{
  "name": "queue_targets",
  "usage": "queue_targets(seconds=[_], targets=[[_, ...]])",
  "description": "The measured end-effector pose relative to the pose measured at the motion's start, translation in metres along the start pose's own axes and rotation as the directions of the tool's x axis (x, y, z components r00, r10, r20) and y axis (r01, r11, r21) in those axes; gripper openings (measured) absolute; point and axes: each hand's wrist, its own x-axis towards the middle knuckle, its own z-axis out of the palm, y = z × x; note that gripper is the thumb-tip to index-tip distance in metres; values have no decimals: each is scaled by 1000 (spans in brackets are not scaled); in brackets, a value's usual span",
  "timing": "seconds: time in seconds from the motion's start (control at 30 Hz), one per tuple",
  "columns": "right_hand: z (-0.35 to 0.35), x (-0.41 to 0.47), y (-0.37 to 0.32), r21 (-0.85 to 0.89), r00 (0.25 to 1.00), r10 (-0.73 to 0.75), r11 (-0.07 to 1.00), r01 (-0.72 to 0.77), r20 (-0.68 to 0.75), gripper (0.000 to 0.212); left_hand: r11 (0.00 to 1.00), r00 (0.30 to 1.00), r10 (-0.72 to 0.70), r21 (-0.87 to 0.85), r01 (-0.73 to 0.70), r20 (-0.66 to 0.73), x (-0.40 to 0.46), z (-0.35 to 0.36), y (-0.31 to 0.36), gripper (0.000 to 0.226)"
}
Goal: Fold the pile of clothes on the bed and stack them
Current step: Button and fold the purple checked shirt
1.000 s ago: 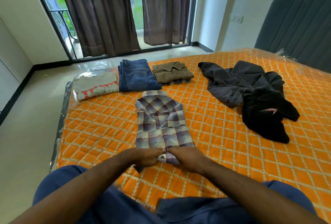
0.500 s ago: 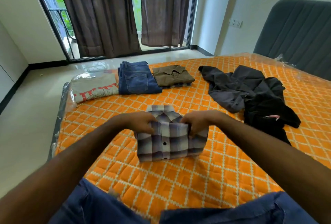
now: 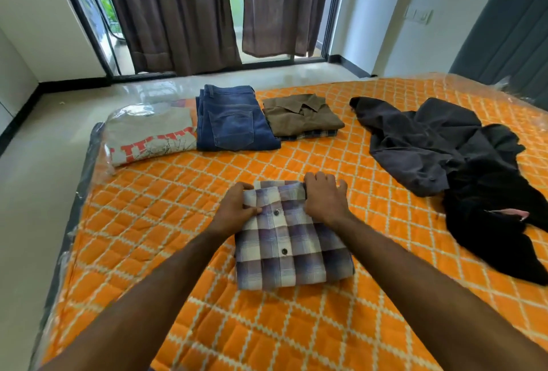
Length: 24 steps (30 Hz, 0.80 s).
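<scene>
Upper part of frame: dark brown curtains [image 3: 172,12] over a glass door, glossy pale floor [image 3: 44,139] at left, grey padded headboard [image 3: 504,27] at upper right. Orange quilted mattress [image 3: 184,216] with white lattice pattern filling most of the frame, clear plastic wrap visible along its left and far edges. Row of folded items along the far edge, upper centre: grey T-shirt with red print [image 3: 151,136] at left, folded blue jeans [image 3: 234,118] just beside it, folded olive-brown shirt [image 3: 299,115] on top of a checked piece at right. Right of frame: unfolded dark grey garment [image 3: 415,139] spread out, touching a crumpled black garment [image 3: 492,222] with a pink label showing. Nothing between hands and the work item. Centre of frame: plaid shirt [image 3: 290,255], purple-white-grey check, folded to a compact rectangle, two dark buttons facing up, collar end away from the camera, lying flat on the mattress, well apart from the folded row. Left hand [image 3: 234,210] pinching the shirt's upper left edge, thumb on top. Right hand [image 3: 324,198] curled over the upper right corner near the collar, fingers wrapped over the far edge. Both bare forearms entering from bottom of frame.
</scene>
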Motion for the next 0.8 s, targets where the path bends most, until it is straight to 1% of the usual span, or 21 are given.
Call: queue_targets(seconds=[0.03,0.07,0.1,0.13,0.17,0.2,0.23,0.27,0.3,0.33,0.37,0.43,0.47,0.53,0.6,0.67,0.73,0.8], targets=[[13,-8,-3,7,995,-21,1000,22,-96,54,1000,1000,22,17,-22,-14,6,5,-6,52],[26,-20,-7,39,984,-67,996,74,-168,60,998,999,44,34,-43,-28,8,8,-9,51],[39,-32,-12,81,970,-127,986,146,-206,64,996,996,69,66,-65,-60,8,12,-13,52],[51,-44,-17,113,962,-186,971,211,-199,69,990,990,89,120,-76,-112,7,15,-17,54],[63,-54,-22,120,962,-224,962,244,-157,74,981,981,97,184,-65,-169,6,19,-23,56],[76,-59,-25,115,966,-232,963,245,-111,78,975,971,73,221,-22,-227,4,22,-25,59],[88,-59,-26,109,973,-214,969,222,-83,82,978,964,12,205,44,-264,3,26,-31,62],[97,-58,-27,111,979,-187,974,195,-82,84,982,961,-91,134,130,-260,1,27,-32,66],[102,-54,-26,110,983,-163,979,172,-89,85,977,956,-203,16,211,-213,-1,27,-31,70],[106,-50,-26,112,985,-145,982,155,-89,87,954,947,-293,-104,280,-135,-1,26,-31,74],[108,-47,-27,115,987,-139,982,148,-81,88,923,937,-345,-198,329,-51,-3,26,-28,77],[111,-44,-28,131,988,-137,981,145,-67,90,855,903,-420,-298,426,85,-7,28,-24,72],[113,-44,-28,145,989,-138,979,145,-60,90,829,889,-445,-326,454,107,-9,31,-24,70],[117,-43,-28,192,990,-135,972,139,-32,89,771,862,-498,-405,492,98,-11,37,-26,64],[119,-37,-24,271,993,-120,956,114,6,87,733,853,-514,-472,490,87,-11,41,-28,58],[118,-28,-22,388,992,-104,919,68,71,86,725,871,-484,-519,452,83,-12,43,-30,48],[115,-20,-19,468,986,-82,883,5,144,88,738,894,-444,-542,401,56,-17,43,-23,43],[105,-19,-18,492,982,-64,870,-32,177,88,780,914,-405,-517,352,12,-22,38,-8,41]])
